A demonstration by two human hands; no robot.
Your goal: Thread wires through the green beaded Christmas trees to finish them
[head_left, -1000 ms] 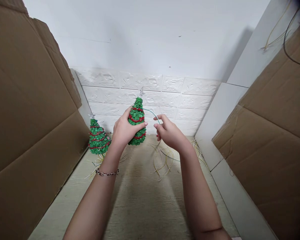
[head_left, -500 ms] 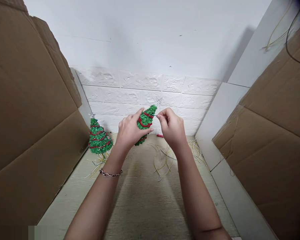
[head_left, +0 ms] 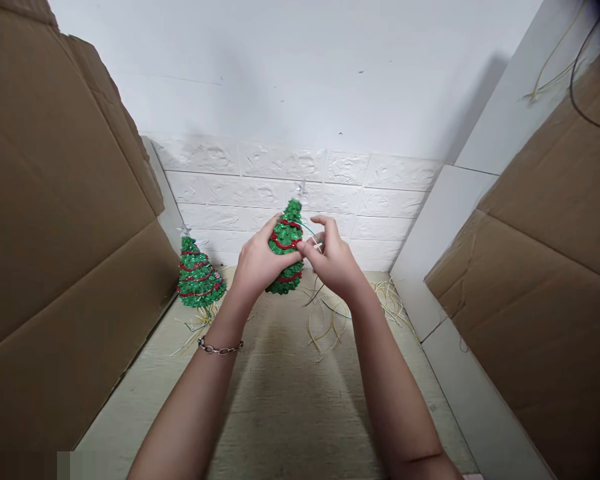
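A small beaded Christmas tree (head_left: 287, 235), green with red garland and a clear star on top, stands nearly upright above the table. My left hand (head_left: 260, 260) is wrapped around its left side, thumb across the front. Close against the tree's right side is my right hand (head_left: 330, 257), its thumb at the red garland and its index finger raised. A thin green and white wire (head_left: 311, 232) arcs from the tree into the curled fingers of this hand. Their exact hold on it is partly hidden.
A second, similar tree (head_left: 199, 273) stands at the left, with loose wires around its base. Curled pale yellow wires (head_left: 330, 333) lie on the table (head_left: 285, 400). Cardboard sheets (head_left: 75, 220) flank both sides, and a white brick-patterned wall (head_left: 200, 190) closes the back.
The tree has turned more upright and its top has shifted left. My right hand has come in against it, with the index finger lifted, and the wire now shows as an arc.
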